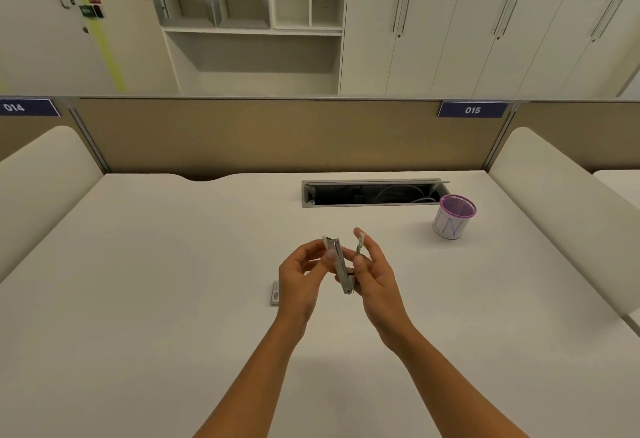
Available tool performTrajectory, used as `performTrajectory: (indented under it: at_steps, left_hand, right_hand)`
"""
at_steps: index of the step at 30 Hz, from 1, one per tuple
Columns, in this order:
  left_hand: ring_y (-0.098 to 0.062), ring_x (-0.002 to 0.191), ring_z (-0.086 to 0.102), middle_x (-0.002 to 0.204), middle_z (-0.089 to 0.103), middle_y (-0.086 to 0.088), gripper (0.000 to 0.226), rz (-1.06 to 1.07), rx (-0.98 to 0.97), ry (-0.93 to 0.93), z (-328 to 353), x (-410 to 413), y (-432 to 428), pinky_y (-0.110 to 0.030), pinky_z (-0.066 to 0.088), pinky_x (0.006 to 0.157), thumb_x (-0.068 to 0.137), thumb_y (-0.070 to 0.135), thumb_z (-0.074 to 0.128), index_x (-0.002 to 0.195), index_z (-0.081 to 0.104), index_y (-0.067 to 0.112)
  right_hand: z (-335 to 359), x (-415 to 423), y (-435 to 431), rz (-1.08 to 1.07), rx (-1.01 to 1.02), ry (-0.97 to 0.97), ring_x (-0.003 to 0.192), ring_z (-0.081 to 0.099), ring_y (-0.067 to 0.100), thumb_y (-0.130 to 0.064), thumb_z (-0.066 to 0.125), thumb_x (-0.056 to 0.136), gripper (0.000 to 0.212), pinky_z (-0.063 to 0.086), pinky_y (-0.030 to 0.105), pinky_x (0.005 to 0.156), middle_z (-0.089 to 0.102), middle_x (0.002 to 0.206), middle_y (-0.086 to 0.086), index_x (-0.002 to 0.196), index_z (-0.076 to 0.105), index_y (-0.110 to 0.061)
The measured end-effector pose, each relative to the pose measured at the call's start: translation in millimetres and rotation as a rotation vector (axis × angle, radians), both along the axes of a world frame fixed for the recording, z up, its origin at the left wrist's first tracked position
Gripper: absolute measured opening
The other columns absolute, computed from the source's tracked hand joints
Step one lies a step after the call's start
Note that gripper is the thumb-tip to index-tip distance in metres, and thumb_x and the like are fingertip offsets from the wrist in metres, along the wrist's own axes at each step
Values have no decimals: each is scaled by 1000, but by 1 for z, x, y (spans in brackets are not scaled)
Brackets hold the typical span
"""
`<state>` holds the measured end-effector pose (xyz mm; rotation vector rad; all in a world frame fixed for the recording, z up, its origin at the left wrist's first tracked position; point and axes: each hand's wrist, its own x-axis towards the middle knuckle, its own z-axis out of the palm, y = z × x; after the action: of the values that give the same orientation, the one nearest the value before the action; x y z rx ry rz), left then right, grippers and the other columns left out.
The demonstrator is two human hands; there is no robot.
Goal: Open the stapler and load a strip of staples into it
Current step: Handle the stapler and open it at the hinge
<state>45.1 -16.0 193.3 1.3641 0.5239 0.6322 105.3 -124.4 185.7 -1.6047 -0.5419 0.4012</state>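
A small metal stapler (341, 266) is held up above the white desk (173, 264), swung open into a V. My left hand (303, 276) pinches its long metal arm near the top end. My right hand (372, 273) grips the hinge end and the other arm, whose tip (360, 242) rests against the fingers. A small box of staples (275, 293) lies flat on the desk just left of my left wrist. I see no loose strip of staples.
A purple-rimmed mesh cup (453, 217) wrapped in white paper stands to the right. An open cable slot (374, 193) is cut into the desk behind the hands. A tan partition (259, 136) closes the back edge, with padded dividers on both sides.
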Motion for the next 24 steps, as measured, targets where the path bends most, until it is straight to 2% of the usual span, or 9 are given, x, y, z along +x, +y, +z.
performTrajectory:
  at_steps: [2,5,7,12,14,16,18,20,24]
  left_hand:
    - [-11,88,69,93,75,10,17,16,40,-34,2,-2,-1,-16,54,69,80,25,72,96,69,33]
    - [-5,82,68,83,74,16,18,35,72,-68,7,-5,-1,-6,50,62,73,24,76,88,70,33]
    - [-8,78,69,77,75,13,18,21,88,-83,12,-7,1,-11,53,62,66,26,79,81,71,33]
    - [-18,72,71,72,75,5,27,-49,178,-93,22,-15,10,-24,58,64,68,7,82,72,74,33]
    - [-17,74,70,73,74,7,27,-77,223,-69,26,-18,11,-31,59,68,65,8,85,70,73,33]
    - [-12,79,69,75,73,13,22,-89,304,-56,30,-20,9,-29,54,73,61,22,87,69,72,37]
    - [-7,84,66,79,72,19,22,-88,379,-63,33,-21,6,-22,49,74,59,34,85,73,70,42]
    - [-5,91,64,90,70,22,35,-92,438,-74,35,-21,4,-18,49,77,60,32,87,85,66,44]
    - [-2,113,56,122,59,24,65,-127,515,-82,37,-20,5,-9,46,88,63,31,83,120,52,39]
  right_hand:
    - [5,-3,1,16,-17,-70,98,61,-16,-44,40,94,47,50,5,74,55,116,-33,139,26,-46]
    - [13,-4,1,64,-47,-147,97,57,-21,-47,56,85,70,46,1,80,49,120,-38,144,19,-42]
    - [18,-3,-1,79,-84,-203,98,55,-23,-48,63,81,80,42,-3,80,47,123,-38,146,18,-41]
    - [31,-1,-9,73,-152,-302,100,54,-23,-51,66,77,67,39,-4,84,49,121,-39,131,27,-54]
    - [34,-1,-11,88,-178,-340,102,56,-16,-47,65,80,65,41,2,89,51,124,-34,133,29,-49]
    - [35,-1,-13,106,-193,-381,108,57,-8,-36,67,84,62,43,9,95,54,126,-26,135,34,-41]
    - [35,-2,-16,106,-198,-428,113,58,-1,-22,69,87,58,46,20,102,58,125,-20,136,40,-33]
    - [37,-2,-17,98,-188,-464,114,60,5,-15,69,88,52,48,29,104,63,122,-14,134,46,-26]
    - [39,-3,-17,94,-170,-508,113,62,6,-10,67,88,42,49,34,103,67,118,-11,125,53,-23]
